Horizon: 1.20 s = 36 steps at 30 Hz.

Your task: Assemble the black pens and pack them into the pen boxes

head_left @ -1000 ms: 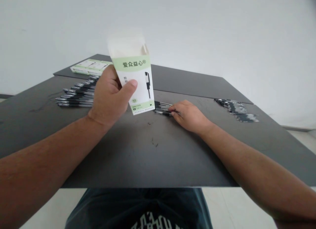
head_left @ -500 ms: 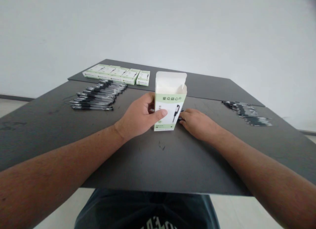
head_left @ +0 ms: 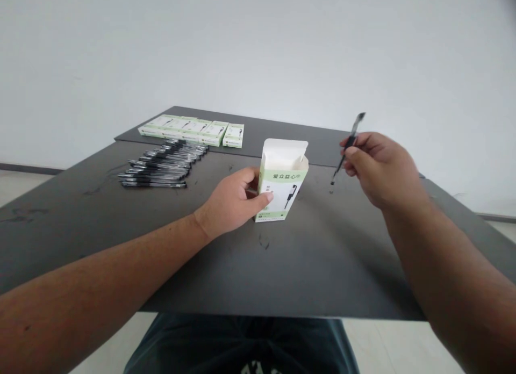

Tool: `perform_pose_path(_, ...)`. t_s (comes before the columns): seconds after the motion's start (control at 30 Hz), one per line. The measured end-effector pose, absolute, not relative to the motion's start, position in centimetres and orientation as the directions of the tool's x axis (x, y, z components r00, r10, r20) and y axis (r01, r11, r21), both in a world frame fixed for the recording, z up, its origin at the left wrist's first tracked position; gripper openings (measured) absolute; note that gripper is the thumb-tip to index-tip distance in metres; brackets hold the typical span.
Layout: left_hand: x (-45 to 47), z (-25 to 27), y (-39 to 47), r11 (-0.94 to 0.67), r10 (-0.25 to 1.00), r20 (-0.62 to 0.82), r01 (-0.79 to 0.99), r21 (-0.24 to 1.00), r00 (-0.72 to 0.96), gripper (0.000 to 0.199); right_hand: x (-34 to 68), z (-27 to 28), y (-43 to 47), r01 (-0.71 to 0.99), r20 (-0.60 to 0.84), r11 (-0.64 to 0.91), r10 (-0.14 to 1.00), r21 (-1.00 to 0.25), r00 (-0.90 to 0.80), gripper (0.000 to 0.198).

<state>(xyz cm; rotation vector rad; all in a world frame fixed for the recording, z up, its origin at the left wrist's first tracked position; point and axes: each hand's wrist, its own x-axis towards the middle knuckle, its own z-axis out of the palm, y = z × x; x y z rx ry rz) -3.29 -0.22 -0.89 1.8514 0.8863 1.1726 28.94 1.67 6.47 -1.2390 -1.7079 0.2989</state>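
Observation:
A white and green pen box [head_left: 281,196] stands upright on the table, its top flap raised. My left hand [head_left: 234,205] is closed round the box's left side, thumb on its front face. To the right, raised above the table, my right hand [head_left: 382,167] pinches a black and clear pen [head_left: 350,143] between thumb and fingers. The pen is tilted, one end up and the other pointing down to the left, apart from the box. What lies inside the box is hidden by its front wall.
Many black pens [head_left: 161,164] lie in a pile at the left of the dark table [head_left: 226,277]. Behind them several closed pen boxes [head_left: 189,128] lie in a row. A pale wall [head_left: 258,51] stands beyond the table's far edge.
My right hand has risen from beside the box and moved right, now with a pen in its fingers. The box, still in my left hand, appears slightly lower and more tilted in view.

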Motion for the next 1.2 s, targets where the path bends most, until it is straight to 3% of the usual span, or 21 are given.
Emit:
perform_pose_path(0.07, -3.3, -0.9, -0.3, -0.458, 0.858, 0.387, 0.163, 0.874, 0.338, 0.041, 27.7, 8.7, 0.7, 0.405, 0.599, 0.528, 0.798, -0.746, 0.063, 0.01)
perform_pose_path(0.17, -3.5, -0.8, -0.3, -0.451, 0.863, 0.372, 0.19, 0.872, 0.342, 0.042, 24.8, 11.8, -1.4, 0.301, 0.75, 0.706, 0.66, -0.641, 0.05, 0.011)
perform_pose_path(0.33, -3.6, -0.7, -0.4, -0.451, 0.868, 0.362, 0.236, 0.861, 0.34, 0.042, 21.1, 13.0, -2.9, 0.215, 0.8, 0.795, 0.594, -0.567, -0.088, 0.012)
perform_pose_path(0.47, -3.4, -0.5, -0.5, -0.461, 0.864, 0.366, 0.249, 0.852, 0.347, 0.04, 20.5, 11.2, -1.5, 0.247, 0.775, 0.783, 0.613, -0.571, -0.154, 0.006)
perform_pose_path(0.63, -3.4, -0.2, -0.6, -0.482, 0.854, 0.379, 0.27, 0.834, 0.356, 0.038, 21.0, 10.6, -0.9, 0.286, 0.772, 0.767, 0.624, -0.575, -0.121, 0.014)
perform_pose_path(0.77, -3.5, 0.0, -0.6, -0.501, 0.846, 0.392, 0.289, 0.815, 0.361, 0.037, 21.4, 10.3, -1.0, 0.339, 0.769, 0.768, 0.617, -0.543, -0.167, 0.007)
perform_pose_path(1.03, -3.5, -0.1, -0.6, -0.474, 0.862, 0.37, 0.29, 0.832, 0.347, 0.042, 21.5, 8.6, -1.1, 0.509, 0.631, 0.655, 0.734, -0.558, -0.253, 0.009)
perform_pose_path(1.2, -3.7, -0.2, -0.6, -0.473, 0.862, 0.374, 0.279, 0.836, 0.342, 0.042, 21.6, 8.3, -1.1, 0.461, 0.612, 0.637, 0.757, -0.617, -0.227, 0.017)
